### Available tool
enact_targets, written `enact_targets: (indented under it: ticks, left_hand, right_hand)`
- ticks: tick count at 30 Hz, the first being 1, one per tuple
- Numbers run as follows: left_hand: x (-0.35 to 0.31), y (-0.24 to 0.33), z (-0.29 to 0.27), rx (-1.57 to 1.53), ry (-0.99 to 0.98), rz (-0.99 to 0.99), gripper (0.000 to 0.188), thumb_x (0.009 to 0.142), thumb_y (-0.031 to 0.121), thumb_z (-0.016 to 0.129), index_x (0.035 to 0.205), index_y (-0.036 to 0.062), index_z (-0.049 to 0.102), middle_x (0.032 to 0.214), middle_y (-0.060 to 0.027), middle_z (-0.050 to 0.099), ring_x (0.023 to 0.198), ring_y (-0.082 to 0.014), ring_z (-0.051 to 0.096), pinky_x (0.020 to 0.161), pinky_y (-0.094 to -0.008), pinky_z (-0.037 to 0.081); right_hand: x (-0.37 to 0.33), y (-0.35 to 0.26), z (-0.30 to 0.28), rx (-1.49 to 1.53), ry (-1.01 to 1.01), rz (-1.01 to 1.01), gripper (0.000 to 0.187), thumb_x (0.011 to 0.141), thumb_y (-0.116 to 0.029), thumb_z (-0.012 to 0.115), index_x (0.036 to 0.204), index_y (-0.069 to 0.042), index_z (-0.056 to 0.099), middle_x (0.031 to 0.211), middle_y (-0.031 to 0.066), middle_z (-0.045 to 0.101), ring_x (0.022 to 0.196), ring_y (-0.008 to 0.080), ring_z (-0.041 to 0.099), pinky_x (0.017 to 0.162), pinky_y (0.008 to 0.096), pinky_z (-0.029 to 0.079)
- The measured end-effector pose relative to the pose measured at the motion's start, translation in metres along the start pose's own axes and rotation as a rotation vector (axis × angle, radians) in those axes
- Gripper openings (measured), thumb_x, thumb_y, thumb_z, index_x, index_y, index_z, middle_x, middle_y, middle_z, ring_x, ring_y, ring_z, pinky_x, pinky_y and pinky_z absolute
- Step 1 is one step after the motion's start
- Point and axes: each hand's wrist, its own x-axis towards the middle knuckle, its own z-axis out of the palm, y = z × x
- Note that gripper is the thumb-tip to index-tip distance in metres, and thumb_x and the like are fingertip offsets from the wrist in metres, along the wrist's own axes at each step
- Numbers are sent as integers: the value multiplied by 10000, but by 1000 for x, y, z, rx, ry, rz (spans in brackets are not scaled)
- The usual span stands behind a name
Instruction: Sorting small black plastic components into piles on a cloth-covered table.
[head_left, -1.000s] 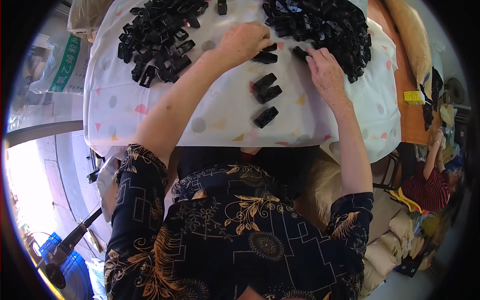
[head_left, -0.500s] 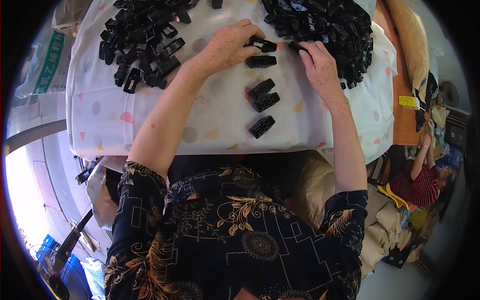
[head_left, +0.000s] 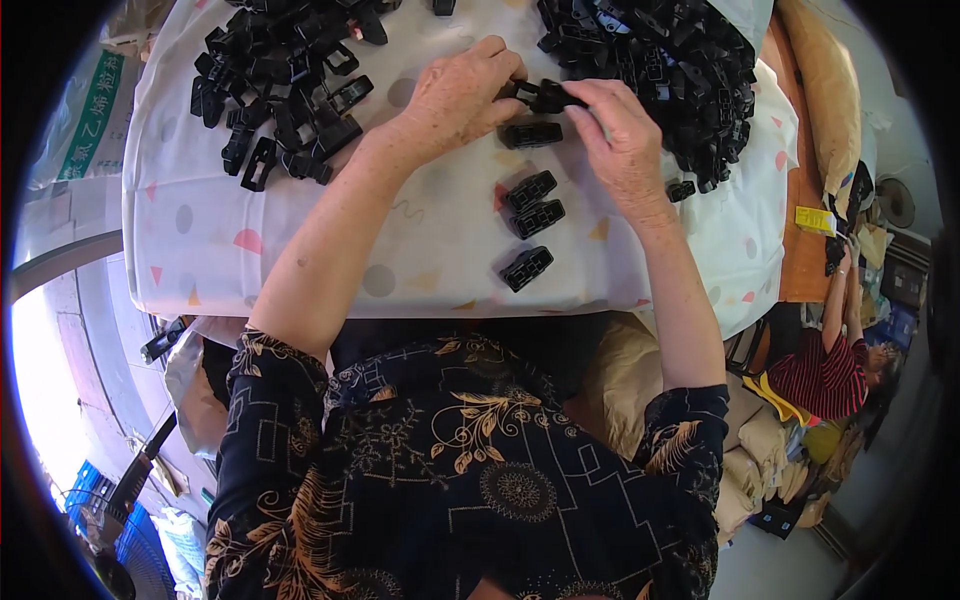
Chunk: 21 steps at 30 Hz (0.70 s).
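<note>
My left hand (head_left: 462, 98) pinches a black hollow plastic frame (head_left: 522, 92) above the patterned tablecloth. Against its right end, my right hand (head_left: 622, 132) holds a black plastic connector block (head_left: 556, 98) between thumb and fingers. The two pieces meet, but fingers partly cover them, so how far one sits in the other cannot be told. Just below them lies a black connector housing (head_left: 531, 135). Several more line up toward the table's near edge, such as the nearest housing (head_left: 526, 269).
A heap of black hollow frames (head_left: 290, 95) lies at left, and a heap of black connector blocks (head_left: 665, 75) at right. One loose block (head_left: 681, 190) sits near my right wrist. At far right, another person (head_left: 825, 375) works by a brown table (head_left: 803, 265).
My right hand has moved left, bringing its connector block up against the frame in my left hand. The left hand has stayed nearly in place.
</note>
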Motion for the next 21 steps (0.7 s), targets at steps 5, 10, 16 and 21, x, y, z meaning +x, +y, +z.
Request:
enact_targets:
  ticks: [5,10,16,21]
  left_hand:
    - [17,12,8,-3,51,103,305,823,229,716,1075,83,625,1051,-116,593,963,-365,619,808,-459,504]
    - [-1,4,-5,-46,43,108,305,802,167,745,1052,37,629,994,-170,607,924,-378,603,781,-438,484]
    - [3,13,6,-46,-3,23,307,772,87,734,1040,17,602,983,-178,568,886,-384,565,753,-418,463]
    - [4,30,-3,-41,-27,-37,385,786,27,729,1148,16,599,1014,-137,572,870,-294,534,784,-363,450]
  right_hand:
    - [2,3,-12,-111,5,-75,252,792,23,717,1037,-35,701,981,105,674,903,283,650,794,355,535]
    - [0,11,21,-48,71,-272,168,782,-102,666,936,-37,687,895,97,619,867,284,601,787,377,491]
    - [-19,14,25,-66,137,-152,180,800,-151,595,937,-73,681,926,48,590,853,245,570,747,337,501]
    - [-12,13,30,7,160,-152,118,784,-152,605,878,-84,626,904,45,556,875,255,557,736,351,500]
